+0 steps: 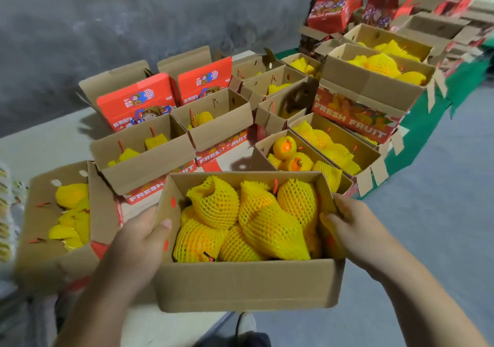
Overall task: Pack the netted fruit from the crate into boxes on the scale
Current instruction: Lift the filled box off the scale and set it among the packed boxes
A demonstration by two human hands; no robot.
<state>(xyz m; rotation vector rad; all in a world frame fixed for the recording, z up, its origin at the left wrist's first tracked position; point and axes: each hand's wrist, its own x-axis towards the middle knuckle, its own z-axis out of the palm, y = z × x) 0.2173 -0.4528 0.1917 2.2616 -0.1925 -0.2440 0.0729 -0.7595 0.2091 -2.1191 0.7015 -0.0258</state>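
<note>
A cardboard box (248, 285) full of fruit in yellow foam netting (256, 221) is held up in front of me, above the floor and the near edge of the stacked boxes. My left hand (136, 242) grips its left wall, thumb over the rim. On the opposite side my right hand (355, 229) grips the right wall, fingers curled over the rim and touching a netted fruit. Neither the crate nor the scale is in view.
Many open boxes marked FRESH FRUIT, each holding netted fruit, stand in rows ahead: one at the left (56, 221), several in the middle (144, 165), more stacked at the right (374, 85). Grey floor (441, 186) lies to the right; a grey wall stands behind.
</note>
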